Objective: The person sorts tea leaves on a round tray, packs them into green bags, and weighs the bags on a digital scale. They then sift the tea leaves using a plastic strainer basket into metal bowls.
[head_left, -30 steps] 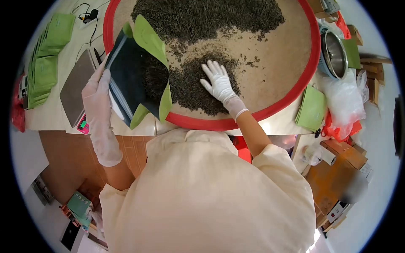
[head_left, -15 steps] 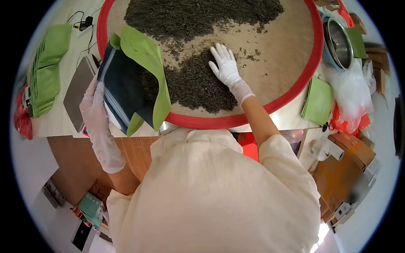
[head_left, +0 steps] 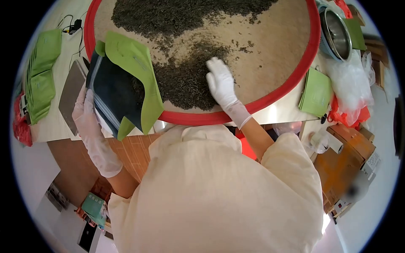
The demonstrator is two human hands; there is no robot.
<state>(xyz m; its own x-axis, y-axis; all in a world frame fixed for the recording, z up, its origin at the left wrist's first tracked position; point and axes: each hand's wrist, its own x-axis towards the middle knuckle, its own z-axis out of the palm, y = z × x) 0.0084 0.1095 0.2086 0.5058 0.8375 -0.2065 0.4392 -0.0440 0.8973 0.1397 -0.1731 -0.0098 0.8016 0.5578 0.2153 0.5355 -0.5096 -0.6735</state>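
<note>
My left hand (head_left: 88,116), in a white glove, grips the outer edge of a green bag (head_left: 130,59) whose dark inside faces up. Its mouth lies over the left rim of a round tray (head_left: 278,92) with a red edge. Some dark dried leaves (head_left: 185,84) show inside the bag, and a heap of them lies on the tray beside its mouth. My right hand (head_left: 220,82), gloved too, rests at the right side of that heap with its fingers close together; what lies under them is hidden. A larger pile (head_left: 168,17) spreads across the far part of the tray.
Stacked green bags (head_left: 42,80) lie at the far left, beside a grey flat device (head_left: 71,95) and a black plug (head_left: 75,27). On the right are a metal bowl (head_left: 336,36), more green bags (head_left: 315,92), clear plastic bags (head_left: 348,84) and cardboard boxes (head_left: 341,162).
The tray and the green bag have shifted left in view. My right hand went out over the heap, then came back nearer, its spread fingers now drawn together.
</note>
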